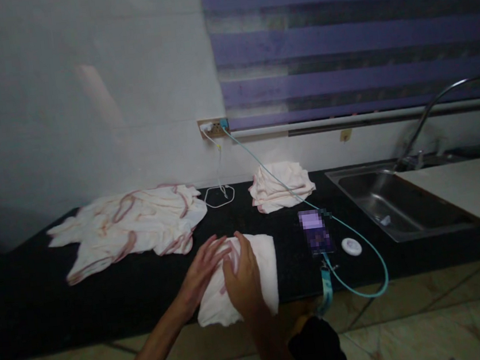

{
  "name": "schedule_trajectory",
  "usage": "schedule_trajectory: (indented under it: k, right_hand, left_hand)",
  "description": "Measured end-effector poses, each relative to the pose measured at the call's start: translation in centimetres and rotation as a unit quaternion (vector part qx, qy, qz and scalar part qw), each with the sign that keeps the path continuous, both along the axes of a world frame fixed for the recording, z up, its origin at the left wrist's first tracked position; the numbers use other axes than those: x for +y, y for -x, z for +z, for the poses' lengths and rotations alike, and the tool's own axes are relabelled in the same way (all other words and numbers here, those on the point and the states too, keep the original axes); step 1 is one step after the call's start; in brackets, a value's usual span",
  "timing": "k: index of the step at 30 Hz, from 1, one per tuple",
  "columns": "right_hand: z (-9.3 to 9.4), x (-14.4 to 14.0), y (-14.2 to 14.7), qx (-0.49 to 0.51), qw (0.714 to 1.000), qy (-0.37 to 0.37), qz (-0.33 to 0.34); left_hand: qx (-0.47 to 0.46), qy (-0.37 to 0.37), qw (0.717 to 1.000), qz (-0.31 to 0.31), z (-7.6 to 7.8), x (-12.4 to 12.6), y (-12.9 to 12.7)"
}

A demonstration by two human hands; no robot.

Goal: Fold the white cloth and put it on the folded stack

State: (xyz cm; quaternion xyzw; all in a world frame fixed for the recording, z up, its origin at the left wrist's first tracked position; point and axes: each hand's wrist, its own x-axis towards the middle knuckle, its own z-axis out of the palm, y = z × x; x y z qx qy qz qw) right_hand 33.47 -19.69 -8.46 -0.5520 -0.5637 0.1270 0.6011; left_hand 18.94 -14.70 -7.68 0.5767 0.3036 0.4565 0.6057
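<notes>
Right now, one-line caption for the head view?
Both hands, left hand and right hand, press flat on a folded white cloth at the black counter edge.

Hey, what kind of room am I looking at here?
Most likely a home kitchen or utility room: a steel sink with a curved tap is set into a dark counter, and both hands press a cloth on it.
</notes>
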Motion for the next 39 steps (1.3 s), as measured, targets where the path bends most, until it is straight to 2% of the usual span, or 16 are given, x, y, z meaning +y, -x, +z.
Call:
schedule_trajectory:
  k: [2,3,4,6,7,9,12,14,17,20,24,27,30,35,39]
  right_hand:
    - [0.1,-0.4,0.1,-0.063,0.998,0.002,0.026]
    - [0.1,-0.7,0.2,-0.100,0.994,0.003,0.044]
    - [0.0,-0.9,0.3,-0.137,0.989,0.006,0.062]
    - [0.0,-1.4,0.5,-0.201,0.975,0.021,0.089]
    - [-0.1,-1.7,0.6,-0.220,0.971,0.029,0.091]
    - [-0.1,-1.9,0.5,-0.238,0.967,0.041,0.080]
    - [0.2,-2.2,-0.2,-0.280,0.955,0.037,0.094]
    - [0.4,-2.7,-1.0,-0.333,0.932,0.046,0.136]
    - [0.2,-4.2,-1.9,-0.376,0.908,0.081,0.167]
    - [-0.6,-6.1,-2.6,-0.391,0.902,0.100,0.156]
    - [-2.4,-7.7,-3.3,-0.442,0.879,0.114,0.136]
    - [-3.7,-8.1,-3.8,-0.438,0.890,0.082,0.090]
    - [-4.4,-8.7,-4.1,-0.397,0.915,0.025,0.064]
    - [-4.1,-9.7,-5.2,-0.331,0.937,-0.025,0.104]
    - [-3.0,-11.0,-6.5,-0.228,0.965,-0.009,0.130]
  left_hand:
    - [-0.152,0.057,0.984,0.076,0.7,0.6,0.9]
    - [-0.186,0.062,0.974,0.111,1.0,1.0,1.4]
    - [-0.187,0.054,0.971,0.141,1.2,1.5,2.1]
    - [-0.103,0.007,0.980,0.172,1.4,2.4,3.2]
    - [-0.029,-0.026,0.986,0.161,1.2,2.7,3.7]
    - [0.126,-0.101,0.983,0.093,0.7,3.3,4.5]
    - [0.271,-0.195,0.942,-0.040,-0.4,3.3,5.2]
    - [0.318,-0.227,0.917,-0.078,-1.0,2.9,5.4]
    - [0.368,-0.258,0.889,-0.089,-0.8,1.9,5.6]
    - [0.403,-0.289,0.861,-0.116,0.2,0.9,5.8]
    - [0.446,-0.334,0.815,-0.158,1.4,-0.7,6.4]
    - [0.469,-0.359,0.793,-0.148,1.3,-2.5,6.7]
    - [0.462,-0.376,0.793,-0.128,0.4,-4.1,7.1]
    - [0.407,-0.370,0.832,-0.071,-0.9,-5.6,7.2]
    - [0.404,-0.337,0.848,-0.072,0.2,-7.1,5.5]
